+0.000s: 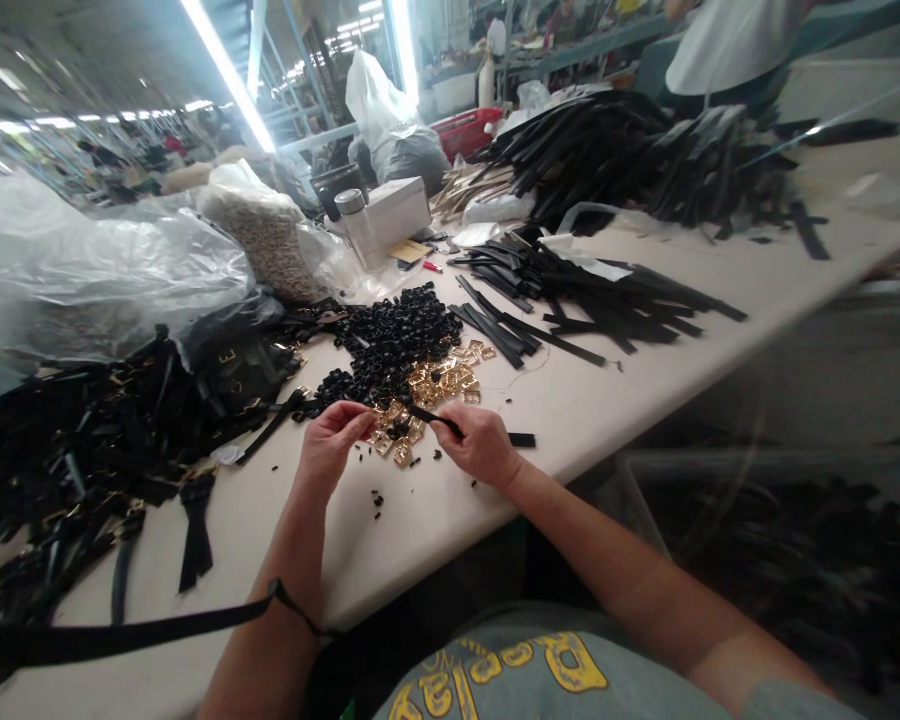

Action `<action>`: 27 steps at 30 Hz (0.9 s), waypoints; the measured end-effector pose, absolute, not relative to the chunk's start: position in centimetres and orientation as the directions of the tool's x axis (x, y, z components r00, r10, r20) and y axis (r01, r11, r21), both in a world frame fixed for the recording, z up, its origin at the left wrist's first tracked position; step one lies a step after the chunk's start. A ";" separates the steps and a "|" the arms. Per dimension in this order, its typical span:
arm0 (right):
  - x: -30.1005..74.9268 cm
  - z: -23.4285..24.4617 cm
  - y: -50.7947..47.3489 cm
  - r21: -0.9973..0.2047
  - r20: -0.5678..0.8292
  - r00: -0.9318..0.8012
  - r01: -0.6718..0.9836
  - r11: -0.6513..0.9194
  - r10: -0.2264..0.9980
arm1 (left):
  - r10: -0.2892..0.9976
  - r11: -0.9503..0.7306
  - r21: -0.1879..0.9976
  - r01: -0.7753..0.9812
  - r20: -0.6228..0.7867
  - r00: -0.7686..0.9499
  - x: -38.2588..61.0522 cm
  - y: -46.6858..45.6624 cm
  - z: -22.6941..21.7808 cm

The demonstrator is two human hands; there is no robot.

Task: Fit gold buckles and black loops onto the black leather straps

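My right hand point(480, 442) is closed on a short black strap point(431, 417) whose free end points left toward my left hand point(334, 440). The left hand's fingers are pinched together at that strap end; what they hold is too small to make out. Both hands work just above the near edge of a white table point(435, 520). Under and behind them lies a scatter of gold metal buckles point(439, 385), and beyond that a heap of small black loops point(390, 340).
Finished black straps with gold buckles are piled at the left point(82, 440). Loose black strips lie at the middle right point(570, 290), with a bigger heap behind point(645, 150). Clear plastic bags point(105, 260), a white box point(394, 205) and a metal flask point(356, 225) stand at the back.
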State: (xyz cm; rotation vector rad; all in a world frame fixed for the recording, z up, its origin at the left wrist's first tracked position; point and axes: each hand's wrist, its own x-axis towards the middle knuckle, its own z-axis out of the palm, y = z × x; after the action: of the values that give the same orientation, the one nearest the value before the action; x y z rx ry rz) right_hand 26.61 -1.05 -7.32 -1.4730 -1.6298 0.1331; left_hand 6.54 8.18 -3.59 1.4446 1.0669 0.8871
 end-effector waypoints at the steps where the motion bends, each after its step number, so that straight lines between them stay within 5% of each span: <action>1: 26.7 -7.3 -1.0 -0.630 0.526 0.148 0.730 0.266 0.838 | 0.952 -0.042 0.981 0.189 -0.019 0.307 5.9 8.7 -3.6; 4: 26.8 -7.1 -1.0 -0.661 0.498 0.186 0.714 0.233 0.847 | 0.920 -0.177 0.884 0.433 -0.007 0.391 4.5 9.1 -3.6; 9: 26.7 -7.1 -0.8 -0.667 0.483 0.178 0.709 0.229 0.857 | 0.810 -0.508 0.534 0.676 0.031 0.585 4.3 7.7 -3.6; 14: 26.8 -7.2 -0.8 -0.669 0.466 0.160 0.708 0.228 0.870 | 0.817 -0.532 0.383 0.755 -0.004 0.577 5.3 7.8 -3.7; 21: 26.8 -7.2 -0.8 -0.651 0.462 0.140 0.724 0.228 0.876 | 0.768 -0.567 0.447 0.692 -0.019 0.641 6.3 8.4 -3.5; 24: 26.8 -7.2 -0.8 -0.660 0.461 0.136 0.713 0.237 0.877 | 0.832 -0.429 0.629 0.648 -0.003 0.554 6.1 8.3 -3.8; 27: 26.8 -7.0 -0.8 -0.682 0.452 0.140 0.691 0.240 0.881 | 0.887 -0.100 0.886 0.453 -0.127 0.444 6.4 8.4 -3.9</action>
State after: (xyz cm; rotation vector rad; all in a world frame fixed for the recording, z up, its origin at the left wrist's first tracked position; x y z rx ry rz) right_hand 26.84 -0.80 -7.01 -1.5028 -1.6008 0.2619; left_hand 6.45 8.42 -3.92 1.7255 1.1617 0.5610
